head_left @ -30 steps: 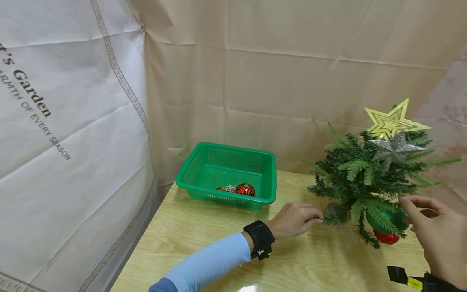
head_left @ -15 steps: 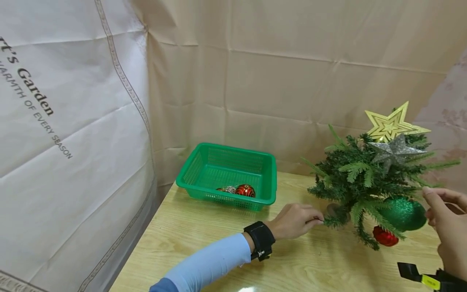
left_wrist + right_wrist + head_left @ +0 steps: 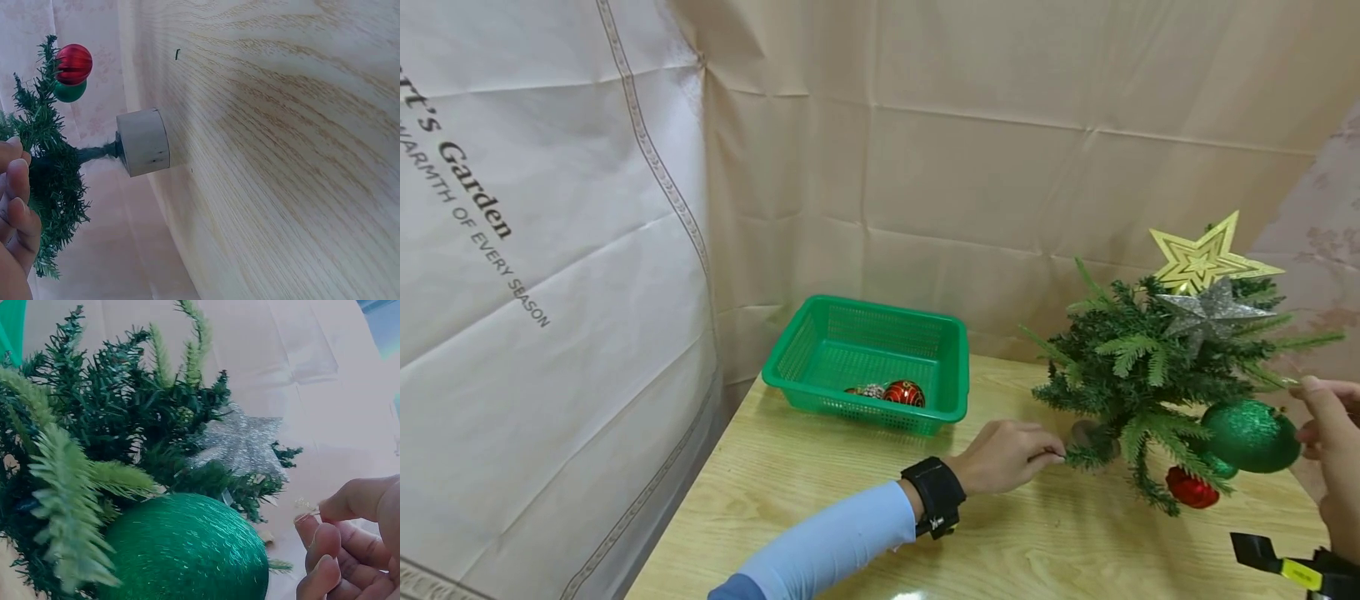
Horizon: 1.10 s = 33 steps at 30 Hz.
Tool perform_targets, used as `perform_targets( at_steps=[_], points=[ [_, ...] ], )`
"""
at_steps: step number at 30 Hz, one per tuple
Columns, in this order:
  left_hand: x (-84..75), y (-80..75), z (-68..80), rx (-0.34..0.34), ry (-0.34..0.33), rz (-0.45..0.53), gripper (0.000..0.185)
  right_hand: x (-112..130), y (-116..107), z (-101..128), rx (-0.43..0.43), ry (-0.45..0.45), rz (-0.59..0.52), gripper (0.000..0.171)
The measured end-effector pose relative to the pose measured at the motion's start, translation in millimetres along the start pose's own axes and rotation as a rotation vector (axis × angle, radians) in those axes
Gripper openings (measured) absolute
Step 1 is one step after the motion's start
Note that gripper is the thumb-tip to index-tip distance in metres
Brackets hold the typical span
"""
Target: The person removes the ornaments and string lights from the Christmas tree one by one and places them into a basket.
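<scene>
A small artificial Christmas tree [image 3: 1138, 367] stands on a wooden base [image 3: 144, 142] at the right of the table, with a gold star [image 3: 1206, 257] and a silver star [image 3: 1210, 312] near its top. My left hand [image 3: 1051, 454] pinches a low branch tip on the tree's left side. My right hand [image 3: 1311, 400] pinches the thin loop of a large green glitter ball [image 3: 1251, 436], which hangs just right of the branches. In the right wrist view the green ball [image 3: 187, 550] fills the bottom, with my fingertips [image 3: 312, 528] beside it. A red ball [image 3: 1191, 490] hangs low on the tree.
A green plastic basket [image 3: 857, 406] sits at the table's back left, holding a red ornament [image 3: 903, 392] and a silvery one [image 3: 868, 389]. Beige cloth backdrops close off the left and rear. The wooden table [image 3: 820, 492] ends at the left near the cloth.
My right hand has moved right and upward, drawing the green ball out from under the lower branches. My left hand has kept its pinch on the branch.
</scene>
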<state>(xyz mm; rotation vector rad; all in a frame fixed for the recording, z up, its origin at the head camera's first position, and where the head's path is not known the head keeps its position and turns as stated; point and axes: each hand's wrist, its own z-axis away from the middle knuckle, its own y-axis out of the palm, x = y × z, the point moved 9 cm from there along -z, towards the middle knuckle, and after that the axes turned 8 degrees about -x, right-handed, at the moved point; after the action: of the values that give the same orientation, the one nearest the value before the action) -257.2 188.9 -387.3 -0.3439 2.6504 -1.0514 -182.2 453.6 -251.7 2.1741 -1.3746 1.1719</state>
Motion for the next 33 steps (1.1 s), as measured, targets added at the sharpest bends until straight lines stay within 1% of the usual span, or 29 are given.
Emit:
perform_targets(
  at_steps=[3,4,8,13,15,17,24,27,29,30,33],
  points=[
    [0.6,0.8,0.4,-0.001,-0.002,0.0,0.014,2.9,-3.3,-0.3,0.0,-0.054,0.027,0.022],
    [0.7,1.1,0.6,0.0,-0.003,0.001,0.014,3.0,-4.6,-0.3,-0.001,-0.06,0.034,0.022],
    [0.8,1.7,0.8,-0.003,0.001,0.001,0.014,3.7,-7.9,0.3,-0.004,-0.053,0.058,0.023],
    [0.0,0.4,0.0,-0.012,0.008,0.002,0.014,8.7,-8.6,3.8,0.006,-0.076,0.089,0.028],
    [0.0,0.2,-0.2,-0.013,0.007,0.0,0.014,9.8,-9.6,4.5,0.008,-0.069,0.099,0.031],
    [-0.1,0.3,-0.3,-0.013,0.005,0.003,0.015,10.0,-11.1,4.4,0.01,-0.043,0.103,0.032],
    [-2.7,-1.9,-2.0,-0.028,0.009,0.008,0.015,17.5,-12.2,6.7,0.028,0.011,0.095,0.03],
    [-3.6,-3.5,-2.9,-0.034,0.005,0.009,0.016,25.4,-12.0,10.2,0.032,-0.011,0.083,0.031],
    [-3.6,-4.0,-3.6,-0.039,-0.001,0.011,0.017,31.0,-12.1,12.2,0.027,-0.041,0.074,0.031],
    [-3.5,-4.4,-3.9,-0.04,-0.005,0.011,0.017,20.9,-11.7,8.2,0.029,-0.066,0.076,0.027],
    [-3.0,-5.6,-4.7,-0.048,-0.011,0.018,0.019,30.8,-9.2,15.0,0.038,-0.099,0.039,0.024]
  ],
)
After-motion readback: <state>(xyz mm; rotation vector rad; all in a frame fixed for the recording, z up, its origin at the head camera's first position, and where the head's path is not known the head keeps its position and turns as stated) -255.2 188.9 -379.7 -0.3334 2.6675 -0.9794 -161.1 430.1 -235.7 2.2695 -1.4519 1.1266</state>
